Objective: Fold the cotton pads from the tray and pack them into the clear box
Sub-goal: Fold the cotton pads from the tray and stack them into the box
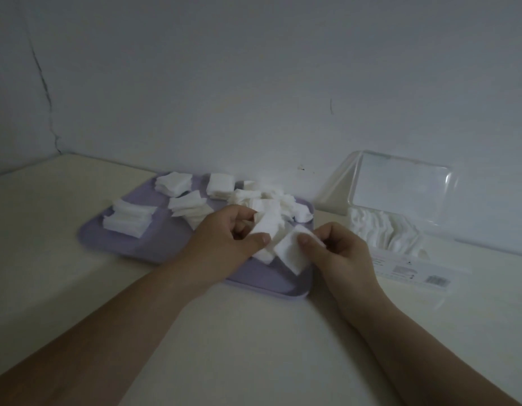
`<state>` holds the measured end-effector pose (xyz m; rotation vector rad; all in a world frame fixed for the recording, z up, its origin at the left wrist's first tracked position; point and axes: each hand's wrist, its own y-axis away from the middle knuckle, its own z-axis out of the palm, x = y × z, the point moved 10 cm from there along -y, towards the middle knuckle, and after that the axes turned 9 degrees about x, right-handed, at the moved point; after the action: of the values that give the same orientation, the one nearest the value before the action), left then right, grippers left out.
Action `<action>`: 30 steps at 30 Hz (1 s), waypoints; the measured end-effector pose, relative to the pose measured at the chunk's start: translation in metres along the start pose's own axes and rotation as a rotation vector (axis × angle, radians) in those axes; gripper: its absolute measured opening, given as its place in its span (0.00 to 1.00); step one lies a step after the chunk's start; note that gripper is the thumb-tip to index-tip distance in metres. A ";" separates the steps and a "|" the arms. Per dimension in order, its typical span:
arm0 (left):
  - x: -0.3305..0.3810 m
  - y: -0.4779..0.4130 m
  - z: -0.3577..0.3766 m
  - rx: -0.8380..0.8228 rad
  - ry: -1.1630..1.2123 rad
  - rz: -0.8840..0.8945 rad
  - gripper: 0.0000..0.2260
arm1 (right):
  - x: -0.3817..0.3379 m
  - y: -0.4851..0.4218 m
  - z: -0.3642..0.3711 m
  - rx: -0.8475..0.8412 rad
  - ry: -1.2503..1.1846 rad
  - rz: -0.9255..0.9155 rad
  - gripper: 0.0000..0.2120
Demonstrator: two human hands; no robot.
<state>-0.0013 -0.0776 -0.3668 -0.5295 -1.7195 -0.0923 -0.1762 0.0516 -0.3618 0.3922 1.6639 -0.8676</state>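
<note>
A lilac tray [131,244] lies on the table with several stacks and loose white cotton pads [128,219] on it. Over the tray's right part, my left hand [224,244] pinches a white pad [268,227] between thumb and fingers. My right hand [341,253] pinches a second white pad [289,252] by its upper corner, right beside the first. The clear box [406,259] stands to the right of the tray with its lid [400,189] raised, and folded white pads [379,230] fill its inside.
The cream table [253,332] meets a pale wall behind the tray and box. A label shows on the box's front side.
</note>
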 end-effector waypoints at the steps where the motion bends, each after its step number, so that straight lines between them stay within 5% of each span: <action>1: 0.001 0.001 -0.001 -0.004 0.030 0.000 0.11 | -0.001 0.000 0.000 0.002 -0.040 0.001 0.12; 6: 0.009 0.007 -0.002 0.028 -0.033 0.059 0.08 | 0.001 0.002 0.005 -0.019 -0.142 0.057 0.02; 11: 0.008 0.009 -0.004 0.048 -0.141 0.088 0.17 | 0.004 0.005 0.012 -0.083 -0.193 0.138 0.06; 21: 0.011 0.009 -0.016 0.171 -0.006 0.079 0.07 | 0.002 0.005 0.015 -0.096 -0.217 0.170 0.09; 30: 0.020 0.016 -0.001 -0.050 0.157 0.053 0.08 | -0.007 0.011 0.024 -0.206 -0.336 0.240 0.06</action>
<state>0.0035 -0.0579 -0.3514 -0.5896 -1.5523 -0.1360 -0.1498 0.0430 -0.3610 0.2794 1.3470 -0.5437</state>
